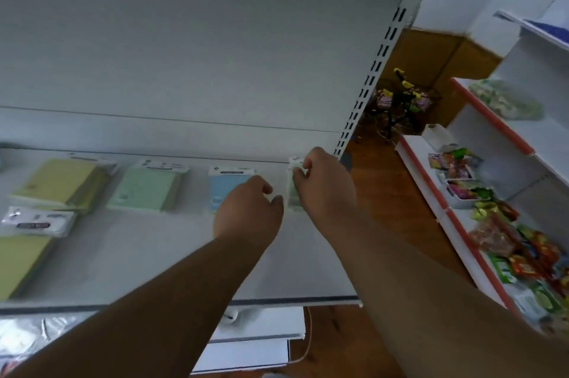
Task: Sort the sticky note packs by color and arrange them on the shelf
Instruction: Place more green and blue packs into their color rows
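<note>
On the white shelf (172, 257) lie sticky note packs in a row: a yellow stack (61, 183) at the left, a green pack (144, 186) beside it, a blue pack (226, 183) partly hidden by my left hand (249, 211). Another yellow pack (18, 260) lies at the front left. My right hand (323, 183) pinches the top of a pale green pack (292, 189) near the shelf's right end, by the back wall. My left hand hovers over the blue pack with fingers loosely curled and holds nothing that I can see.
A slotted upright (369, 82) marks the shelf's right end. Across a wooden floor (385, 192) stands a second shelf unit (462, 214) with red edges and colourful snack packets. A lower shelf (255, 334) sticks out below.
</note>
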`<control>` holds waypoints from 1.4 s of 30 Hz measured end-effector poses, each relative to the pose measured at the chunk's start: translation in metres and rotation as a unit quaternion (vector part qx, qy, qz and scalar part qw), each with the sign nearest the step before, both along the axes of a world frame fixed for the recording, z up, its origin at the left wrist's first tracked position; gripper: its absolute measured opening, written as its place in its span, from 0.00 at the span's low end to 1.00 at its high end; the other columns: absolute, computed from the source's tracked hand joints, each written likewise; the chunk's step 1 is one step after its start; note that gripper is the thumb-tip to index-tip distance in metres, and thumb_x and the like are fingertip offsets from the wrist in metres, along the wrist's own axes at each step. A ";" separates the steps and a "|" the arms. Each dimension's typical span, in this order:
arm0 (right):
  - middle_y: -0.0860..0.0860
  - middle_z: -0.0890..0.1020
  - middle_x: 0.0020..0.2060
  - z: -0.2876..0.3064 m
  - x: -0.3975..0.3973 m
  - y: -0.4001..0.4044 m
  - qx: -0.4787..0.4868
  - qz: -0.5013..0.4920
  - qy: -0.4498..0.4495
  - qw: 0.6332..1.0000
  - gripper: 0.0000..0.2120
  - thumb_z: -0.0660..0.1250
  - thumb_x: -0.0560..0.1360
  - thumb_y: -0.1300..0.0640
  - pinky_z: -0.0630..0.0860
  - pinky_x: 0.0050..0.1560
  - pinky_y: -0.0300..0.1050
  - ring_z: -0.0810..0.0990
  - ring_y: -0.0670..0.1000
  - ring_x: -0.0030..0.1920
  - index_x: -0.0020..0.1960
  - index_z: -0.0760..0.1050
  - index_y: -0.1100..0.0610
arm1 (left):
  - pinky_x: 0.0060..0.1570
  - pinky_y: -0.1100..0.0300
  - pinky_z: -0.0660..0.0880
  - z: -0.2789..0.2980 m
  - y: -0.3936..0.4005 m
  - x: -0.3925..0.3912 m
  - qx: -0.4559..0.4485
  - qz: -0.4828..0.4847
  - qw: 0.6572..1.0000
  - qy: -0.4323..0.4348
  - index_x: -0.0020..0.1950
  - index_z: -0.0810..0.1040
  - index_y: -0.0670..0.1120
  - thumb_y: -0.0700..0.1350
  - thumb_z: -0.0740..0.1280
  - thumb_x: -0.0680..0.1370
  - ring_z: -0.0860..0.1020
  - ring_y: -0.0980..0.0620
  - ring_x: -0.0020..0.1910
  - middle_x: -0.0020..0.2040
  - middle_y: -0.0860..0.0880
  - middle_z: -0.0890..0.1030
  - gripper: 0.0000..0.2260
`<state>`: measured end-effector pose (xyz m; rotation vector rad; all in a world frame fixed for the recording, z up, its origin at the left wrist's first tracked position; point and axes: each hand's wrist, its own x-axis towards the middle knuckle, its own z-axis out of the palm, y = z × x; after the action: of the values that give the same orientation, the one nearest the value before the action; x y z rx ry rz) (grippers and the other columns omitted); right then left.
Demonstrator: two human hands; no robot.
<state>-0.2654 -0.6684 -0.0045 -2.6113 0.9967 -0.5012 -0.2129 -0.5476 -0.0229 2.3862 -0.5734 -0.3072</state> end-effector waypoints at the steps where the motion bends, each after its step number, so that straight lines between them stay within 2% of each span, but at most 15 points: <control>1: 0.50 0.77 0.42 0.000 0.007 0.009 0.000 0.021 -0.012 1.000 0.07 0.62 0.77 0.49 0.66 0.35 0.44 0.75 0.51 0.40 0.47 0.68 0.52 | 0.48 0.57 0.77 0.002 0.011 0.001 -0.002 0.005 1.000 -0.004 0.57 0.75 0.54 0.55 0.65 0.76 0.80 0.51 0.47 0.45 0.55 0.81 0.11; 5: 0.48 0.77 0.39 0.011 0.042 0.056 0.005 0.080 -0.050 0.995 0.07 0.64 0.76 0.49 0.69 0.35 0.43 0.75 0.49 0.37 0.44 0.69 0.51 | 0.43 0.60 0.73 0.013 0.068 0.021 0.006 0.017 0.999 -0.040 0.58 0.75 0.55 0.55 0.65 0.77 0.79 0.53 0.45 0.47 0.55 0.81 0.11; 8: 0.46 0.78 0.38 0.022 0.077 0.103 0.016 0.128 -0.070 0.989 0.06 0.64 0.75 0.49 0.72 0.36 0.43 0.75 0.49 0.37 0.43 0.71 0.51 | 0.45 0.60 0.75 0.015 0.127 0.049 0.004 0.058 0.997 -0.051 0.58 0.76 0.56 0.54 0.65 0.76 0.80 0.53 0.46 0.48 0.56 0.81 0.11; 11: 0.45 0.78 0.37 0.025 0.129 0.173 0.037 0.187 -0.092 0.977 0.06 0.65 0.75 0.50 0.70 0.37 0.42 0.75 0.49 0.37 0.42 0.71 0.50 | 0.47 0.58 0.76 0.011 0.199 0.089 0.015 0.109 0.992 -0.057 0.58 0.76 0.56 0.54 0.64 0.76 0.80 0.51 0.49 0.50 0.55 0.81 0.12; 15: 0.46 0.79 0.37 0.009 0.200 0.285 0.084 0.229 -0.087 0.966 0.05 0.65 0.74 0.51 0.72 0.38 0.43 0.76 0.50 0.38 0.43 0.73 0.52 | 0.47 0.57 0.75 0.000 0.302 0.157 0.027 0.145 0.986 -0.074 0.58 0.76 0.56 0.54 0.64 0.76 0.79 0.50 0.49 0.51 0.54 0.81 0.12; 19: 0.48 0.80 0.40 -0.010 0.265 0.373 0.105 0.238 -0.037 0.965 0.07 0.64 0.75 0.51 0.75 0.40 0.45 0.77 0.52 0.41 0.42 0.72 0.53 | 0.46 0.60 0.73 -0.007 0.392 0.221 0.047 0.155 0.984 -0.077 0.60 0.76 0.55 0.53 0.64 0.76 0.78 0.51 0.49 0.53 0.55 0.78 0.13; 21: 0.51 0.79 0.49 -0.012 0.298 0.397 0.100 0.227 -0.002 0.969 0.06 0.64 0.76 0.50 0.75 0.46 0.46 0.78 0.55 0.47 0.47 0.73 0.52 | 0.49 0.58 0.74 -0.005 0.422 0.249 0.043 0.160 0.983 -0.084 0.63 0.75 0.52 0.51 0.65 0.76 0.79 0.49 0.52 0.60 0.52 0.76 0.16; 23: 0.55 0.74 0.59 -0.014 0.325 0.407 0.096 0.184 0.064 0.976 0.14 0.62 0.77 0.49 0.75 0.53 0.49 0.78 0.58 0.55 0.60 0.73 0.54 | 0.53 0.56 0.75 -0.005 0.439 0.273 0.029 0.166 0.983 -0.074 0.67 0.74 0.49 0.49 0.66 0.77 0.78 0.47 0.57 0.65 0.49 0.73 0.18; 25: 0.58 0.71 0.62 -0.019 0.342 0.408 0.099 0.128 0.133 0.978 0.21 0.61 0.78 0.48 0.73 0.56 0.50 0.76 0.60 0.59 0.68 0.68 0.55 | 0.56 0.55 0.75 -0.006 0.443 0.292 0.025 0.143 0.987 -0.066 0.69 0.72 0.49 0.49 0.65 0.77 0.77 0.46 0.60 0.68 0.48 0.72 0.20; 30: 0.58 0.73 0.60 -0.036 0.354 0.413 0.102 0.044 0.178 0.978 0.21 0.65 0.74 0.57 0.75 0.57 0.53 0.76 0.61 0.60 0.65 0.68 0.57 | 0.58 0.56 0.72 -0.016 0.437 0.308 0.038 0.044 0.998 -0.027 0.70 0.72 0.51 0.50 0.63 0.78 0.76 0.48 0.62 0.68 0.50 0.71 0.20; 32: 0.58 0.74 0.58 -0.041 0.359 0.416 0.125 0.024 0.176 0.976 0.21 0.68 0.71 0.55 0.76 0.55 0.51 0.77 0.61 0.58 0.63 0.71 0.58 | 0.58 0.55 0.73 -0.020 0.436 0.312 0.055 0.019 0.998 -0.014 0.70 0.72 0.51 0.50 0.63 0.78 0.76 0.46 0.61 0.67 0.50 0.72 0.20; 35: 0.58 0.78 0.57 -0.045 0.365 0.415 0.195 -0.005 0.142 0.970 0.26 0.70 0.68 0.48 0.76 0.53 0.47 0.79 0.60 0.55 0.62 0.75 0.59 | 0.55 0.54 0.73 -0.022 0.436 0.324 0.065 0.001 0.998 -0.015 0.68 0.72 0.48 0.46 0.63 0.78 0.76 0.44 0.59 0.65 0.47 0.71 0.19; 37: 0.58 0.79 0.58 -0.045 0.364 0.413 0.260 -0.047 0.087 0.961 0.24 0.69 0.69 0.48 0.75 0.53 0.46 0.79 0.60 0.57 0.61 0.74 0.59 | 0.53 0.54 0.73 -0.023 0.436 0.331 0.066 -0.009 0.998 -0.007 0.66 0.74 0.48 0.45 0.62 0.77 0.77 0.42 0.57 0.63 0.46 0.72 0.17; 41: 0.54 0.83 0.51 -0.041 0.357 0.417 0.319 -0.103 -0.061 0.940 0.13 0.70 0.70 0.54 0.70 0.45 0.40 0.81 0.57 0.52 0.53 0.77 0.57 | 0.45 0.52 0.78 -0.030 0.430 0.335 0.021 -0.018 0.999 0.032 0.51 0.79 0.51 0.51 0.58 0.71 0.80 0.39 0.47 0.49 0.44 0.78 0.14; 42: 0.52 0.83 0.48 -0.038 0.350 0.421 0.325 -0.103 -0.096 0.935 0.10 0.70 0.70 0.55 0.69 0.43 0.39 0.81 0.56 0.49 0.50 0.77 0.56 | 0.45 0.51 0.80 -0.031 0.427 0.332 -0.008 0.007 0.998 0.055 0.53 0.79 0.51 0.53 0.58 0.71 0.81 0.40 0.45 0.48 0.45 0.80 0.16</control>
<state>0.0845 -0.2475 -0.0426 -1.8512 1.1373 -0.3784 0.1187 -0.1208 -0.0537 2.3405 -0.5067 -0.4247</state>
